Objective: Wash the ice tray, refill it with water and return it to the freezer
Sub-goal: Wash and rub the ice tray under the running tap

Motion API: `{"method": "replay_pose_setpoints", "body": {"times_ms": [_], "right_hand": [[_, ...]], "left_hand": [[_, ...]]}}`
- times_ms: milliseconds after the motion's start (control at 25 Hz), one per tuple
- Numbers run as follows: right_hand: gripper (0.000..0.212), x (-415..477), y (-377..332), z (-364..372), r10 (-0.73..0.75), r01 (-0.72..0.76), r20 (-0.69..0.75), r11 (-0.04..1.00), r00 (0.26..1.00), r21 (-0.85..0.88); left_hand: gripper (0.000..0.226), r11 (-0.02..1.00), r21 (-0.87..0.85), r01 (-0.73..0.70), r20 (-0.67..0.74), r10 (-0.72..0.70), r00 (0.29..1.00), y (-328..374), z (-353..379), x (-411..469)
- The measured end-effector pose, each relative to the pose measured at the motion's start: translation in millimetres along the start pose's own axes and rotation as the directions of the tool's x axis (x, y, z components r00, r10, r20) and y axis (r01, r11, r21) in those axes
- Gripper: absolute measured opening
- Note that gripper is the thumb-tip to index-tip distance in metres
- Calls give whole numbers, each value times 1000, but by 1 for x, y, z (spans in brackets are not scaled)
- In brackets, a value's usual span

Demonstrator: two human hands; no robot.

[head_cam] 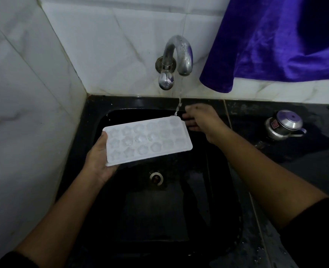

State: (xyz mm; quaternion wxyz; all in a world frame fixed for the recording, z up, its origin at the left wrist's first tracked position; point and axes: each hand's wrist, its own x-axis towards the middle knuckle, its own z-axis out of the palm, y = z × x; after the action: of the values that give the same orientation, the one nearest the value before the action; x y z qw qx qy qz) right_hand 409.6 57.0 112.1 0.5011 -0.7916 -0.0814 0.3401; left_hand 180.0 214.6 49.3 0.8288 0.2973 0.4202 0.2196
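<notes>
Left hand [100, 157] is gripping the near left end of the white ice tray [148, 140], thumb lying on its top edge and fingers curling underneath. It is holding the tray cavities-up and slightly tilted over the black sink [214, 200], above the drain [156, 176]. Right hand [202, 120] is reaching to the tray's far right corner with fingers stretched out and loose; contact with the tray cannot be told. A thin water stream [179, 101] is falling from the steel tap [179, 55] onto that corner. A purple cloth [275, 45] is hanging at upper right. A small lidded steel pot [284, 124] is sitting on the dark counter [314, 161].
</notes>
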Motion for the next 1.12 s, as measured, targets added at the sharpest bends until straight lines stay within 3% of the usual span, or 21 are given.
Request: {"method": "replay_pose_setpoints", "body": {"times_ms": [200, 400, 520, 600, 680, 760, 1000, 1120], "right_hand": [[15, -47, 53, -11, -29, 25, 118, 999, 993, 37], [11, -66, 74, -15, -121, 117, 68, 992, 990, 52], [14, -79, 79, -17, -217, 220, 39, 971, 975, -97], [26, -88, 75, -18, -410, 396, 38, 848, 911, -353], [32, -93, 69, -18, -492, 508, 185, 680, 851, -529], [37, -95, 64, -14, -432, 499, 280, 568, 858, -655], [46, -96, 67, -15, -364, 503, 366, 429, 856, -750], [43, -92, 69, -17, -363, 470, 341, 369, 867, -801]], "left_hand": [[55, 1000, -18, 23, 23, -22, 999, -12, -9, -11], [56, 997, -32, 71, 120, -67, 991, -17, -14, -38], [61, 997, -26, 76, 154, -71, 986, -20, -14, -54], [64, 997, -38, 63, 145, -57, 988, -23, -13, -60], [63, 997, -48, 56, 132, -50, 990, -26, -13, -65], [59, 997, -50, 65, 120, -59, 991, -29, -13, -68], [56, 996, -73, 46, 102, -39, 994, -28, -16, -76], [50, 999, -40, 35, 88, -32, 996, -30, -17, -80]]}}
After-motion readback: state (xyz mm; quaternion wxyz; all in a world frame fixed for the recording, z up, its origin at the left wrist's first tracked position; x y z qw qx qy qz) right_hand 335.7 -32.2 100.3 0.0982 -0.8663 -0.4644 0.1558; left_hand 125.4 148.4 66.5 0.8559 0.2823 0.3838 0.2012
